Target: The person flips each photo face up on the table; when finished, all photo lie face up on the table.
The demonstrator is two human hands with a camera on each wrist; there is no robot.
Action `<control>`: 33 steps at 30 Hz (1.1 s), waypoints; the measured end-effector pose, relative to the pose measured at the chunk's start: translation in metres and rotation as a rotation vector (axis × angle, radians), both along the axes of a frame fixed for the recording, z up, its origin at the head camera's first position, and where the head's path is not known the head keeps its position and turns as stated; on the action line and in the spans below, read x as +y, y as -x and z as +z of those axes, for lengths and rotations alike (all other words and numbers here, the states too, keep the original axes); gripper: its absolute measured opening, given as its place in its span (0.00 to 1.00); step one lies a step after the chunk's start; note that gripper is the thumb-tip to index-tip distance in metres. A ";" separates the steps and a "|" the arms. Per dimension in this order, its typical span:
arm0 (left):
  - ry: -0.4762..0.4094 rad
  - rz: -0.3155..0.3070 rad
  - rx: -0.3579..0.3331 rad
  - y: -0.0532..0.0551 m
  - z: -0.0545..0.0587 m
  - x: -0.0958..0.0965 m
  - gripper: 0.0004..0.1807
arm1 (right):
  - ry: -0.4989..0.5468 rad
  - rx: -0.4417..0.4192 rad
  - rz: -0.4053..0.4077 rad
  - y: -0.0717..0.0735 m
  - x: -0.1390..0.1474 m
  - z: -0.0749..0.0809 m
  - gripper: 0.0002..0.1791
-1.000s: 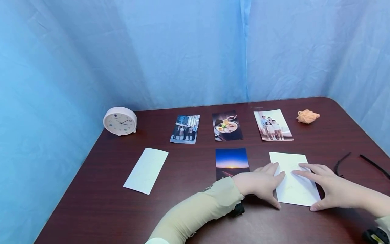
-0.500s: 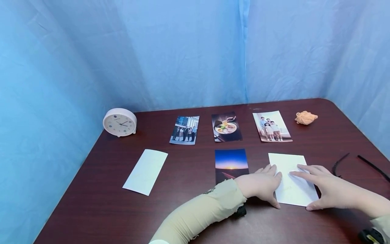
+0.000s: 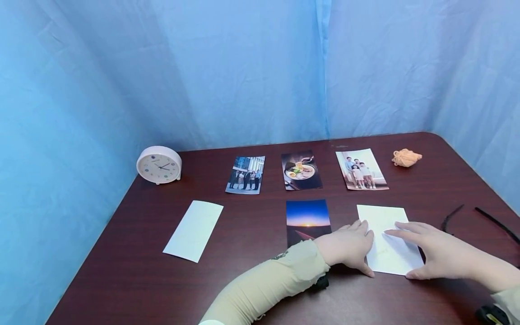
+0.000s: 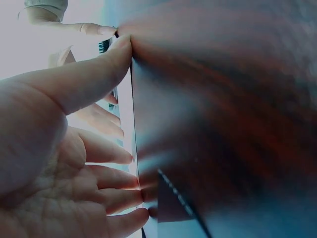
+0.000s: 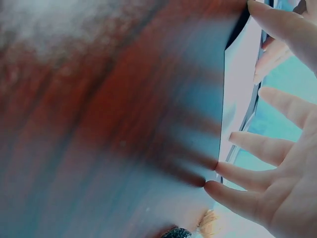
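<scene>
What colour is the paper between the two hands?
White; the paper shows best in the head view.

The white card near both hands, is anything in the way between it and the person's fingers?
Nothing visible is. The left hand is at the left edge of the white card, and the right hand reaches over its right side. The sunset photo lies left of the card, not between.
</scene>
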State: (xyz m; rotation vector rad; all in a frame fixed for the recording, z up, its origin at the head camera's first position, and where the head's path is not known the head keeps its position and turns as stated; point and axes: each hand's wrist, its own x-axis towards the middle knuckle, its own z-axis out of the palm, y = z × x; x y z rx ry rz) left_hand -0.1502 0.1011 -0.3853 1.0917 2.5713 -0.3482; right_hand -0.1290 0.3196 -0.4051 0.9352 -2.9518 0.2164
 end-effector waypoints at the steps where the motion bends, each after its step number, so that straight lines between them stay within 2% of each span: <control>1: 0.003 0.001 0.002 0.000 0.000 0.000 0.51 | -0.006 0.016 0.006 0.000 0.000 0.000 0.44; 6: 0.004 -0.008 0.021 0.000 0.000 0.000 0.51 | -0.042 0.048 0.044 0.002 -0.001 0.003 0.37; 12: -0.037 -0.038 0.050 0.002 0.003 -0.003 0.41 | 0.021 0.075 0.144 0.007 0.006 0.009 0.30; 16: -0.079 -0.069 0.023 0.004 0.007 -0.005 0.32 | 0.078 0.045 0.163 0.009 0.009 0.014 0.26; 21: -0.144 -0.157 -0.029 0.008 0.010 -0.007 0.21 | 0.173 0.039 0.193 0.010 0.012 0.014 0.22; 23: -0.174 -0.175 -0.063 0.009 0.011 -0.007 0.18 | 0.213 0.044 0.211 0.012 0.013 0.013 0.21; 25: -0.214 -0.181 -0.100 0.011 0.011 -0.007 0.18 | 0.241 0.026 0.193 0.012 0.013 0.013 0.19; 28: -0.280 -0.168 -0.130 0.011 0.012 -0.008 0.21 | 0.281 -0.004 0.121 0.009 0.013 0.012 0.15; 33: -0.381 -0.138 -0.066 0.011 0.014 -0.014 0.20 | 0.379 -0.050 -0.038 0.006 0.015 0.012 0.11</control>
